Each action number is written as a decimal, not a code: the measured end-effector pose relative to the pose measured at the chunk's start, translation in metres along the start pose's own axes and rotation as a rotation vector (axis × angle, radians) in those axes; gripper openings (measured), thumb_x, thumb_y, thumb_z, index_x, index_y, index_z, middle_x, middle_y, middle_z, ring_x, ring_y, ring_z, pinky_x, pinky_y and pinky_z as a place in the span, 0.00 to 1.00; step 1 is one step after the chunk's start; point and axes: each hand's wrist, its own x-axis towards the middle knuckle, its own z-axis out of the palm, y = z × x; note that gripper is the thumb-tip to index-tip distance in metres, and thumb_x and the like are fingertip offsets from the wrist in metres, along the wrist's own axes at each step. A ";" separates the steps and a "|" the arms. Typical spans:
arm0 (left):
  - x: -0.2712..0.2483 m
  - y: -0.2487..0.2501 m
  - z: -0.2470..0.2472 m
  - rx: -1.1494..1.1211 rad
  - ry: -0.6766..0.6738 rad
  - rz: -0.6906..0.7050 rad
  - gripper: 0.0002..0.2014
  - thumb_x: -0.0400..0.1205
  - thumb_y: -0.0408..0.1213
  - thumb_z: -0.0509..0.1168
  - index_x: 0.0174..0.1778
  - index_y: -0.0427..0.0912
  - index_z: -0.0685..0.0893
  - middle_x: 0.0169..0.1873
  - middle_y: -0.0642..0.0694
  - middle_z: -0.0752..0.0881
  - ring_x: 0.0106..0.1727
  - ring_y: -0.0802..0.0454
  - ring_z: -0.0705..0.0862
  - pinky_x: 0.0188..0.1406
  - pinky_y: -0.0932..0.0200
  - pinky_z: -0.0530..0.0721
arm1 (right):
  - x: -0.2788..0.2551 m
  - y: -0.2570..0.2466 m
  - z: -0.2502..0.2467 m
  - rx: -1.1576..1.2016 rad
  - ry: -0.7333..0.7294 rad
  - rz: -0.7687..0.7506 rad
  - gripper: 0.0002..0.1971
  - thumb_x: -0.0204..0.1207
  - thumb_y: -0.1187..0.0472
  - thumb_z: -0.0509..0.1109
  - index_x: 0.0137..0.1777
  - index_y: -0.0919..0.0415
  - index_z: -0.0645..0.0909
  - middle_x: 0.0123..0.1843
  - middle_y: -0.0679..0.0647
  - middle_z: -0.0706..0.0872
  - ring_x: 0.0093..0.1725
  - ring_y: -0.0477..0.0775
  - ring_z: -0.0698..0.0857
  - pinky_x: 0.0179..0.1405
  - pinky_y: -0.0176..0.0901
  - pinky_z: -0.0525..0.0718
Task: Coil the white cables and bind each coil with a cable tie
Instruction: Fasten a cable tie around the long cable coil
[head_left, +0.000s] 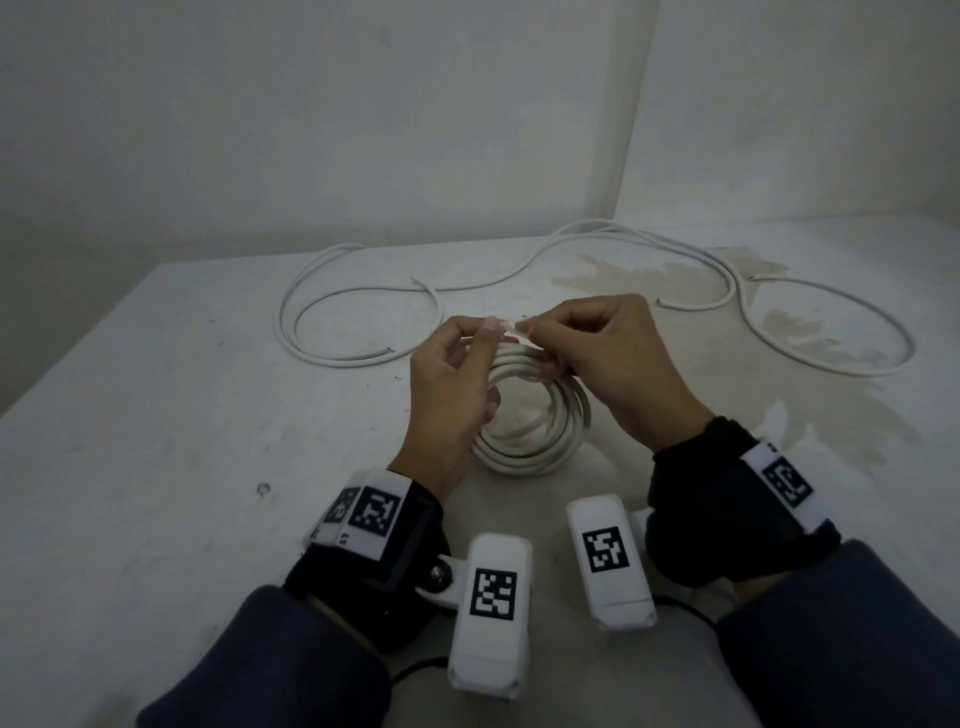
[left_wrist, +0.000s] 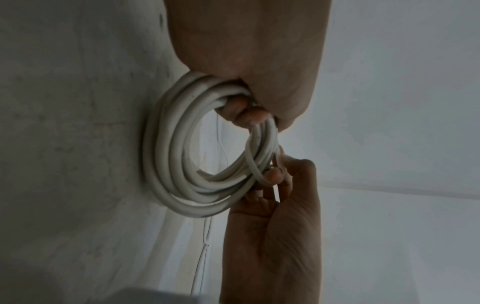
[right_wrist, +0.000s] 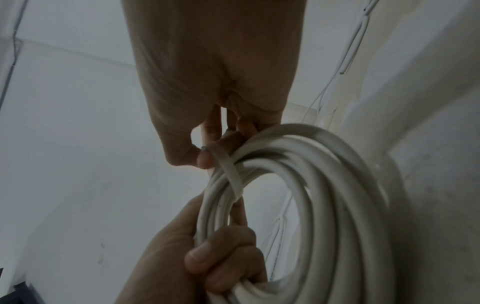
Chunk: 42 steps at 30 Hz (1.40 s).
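A coil of white cable is held upright over the white table in the middle of the head view. My left hand grips the coil's left top with its lower fingers curled through it, and its thumb and forefinger pinch one end of a whitish cable tie. My right hand pinches the tie's other end while its lower fingers touch the coil. In the right wrist view the cable tie loops around the coil's strands. In the left wrist view the coil hangs from my left hand.
Two loose white cables lie on the table beyond the hands, one at the back left, one at the back right. A brownish stain marks the right side. Walls meet in a corner behind; the table edge runs along the left.
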 end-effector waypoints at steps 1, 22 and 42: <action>0.000 0.000 -0.001 -0.007 -0.005 -0.004 0.10 0.85 0.35 0.62 0.37 0.41 0.79 0.27 0.44 0.79 0.16 0.60 0.68 0.13 0.68 0.65 | 0.000 0.000 0.000 -0.004 -0.008 -0.002 0.05 0.73 0.73 0.72 0.39 0.71 0.89 0.31 0.66 0.89 0.23 0.46 0.82 0.26 0.33 0.80; 0.009 -0.004 -0.012 -0.252 -0.189 -0.257 0.09 0.83 0.39 0.64 0.43 0.36 0.82 0.25 0.44 0.74 0.14 0.60 0.66 0.11 0.70 0.64 | 0.000 0.003 0.000 0.064 -0.054 -0.018 0.04 0.72 0.71 0.75 0.44 0.74 0.87 0.31 0.65 0.88 0.25 0.48 0.84 0.29 0.35 0.83; 0.012 -0.004 -0.009 -0.169 -0.035 -0.278 0.13 0.79 0.37 0.65 0.28 0.44 0.85 0.20 0.47 0.74 0.15 0.58 0.64 0.13 0.68 0.62 | 0.002 0.012 -0.014 -0.232 -0.203 -0.152 0.12 0.62 0.63 0.84 0.45 0.51 0.91 0.41 0.47 0.88 0.43 0.45 0.84 0.37 0.35 0.76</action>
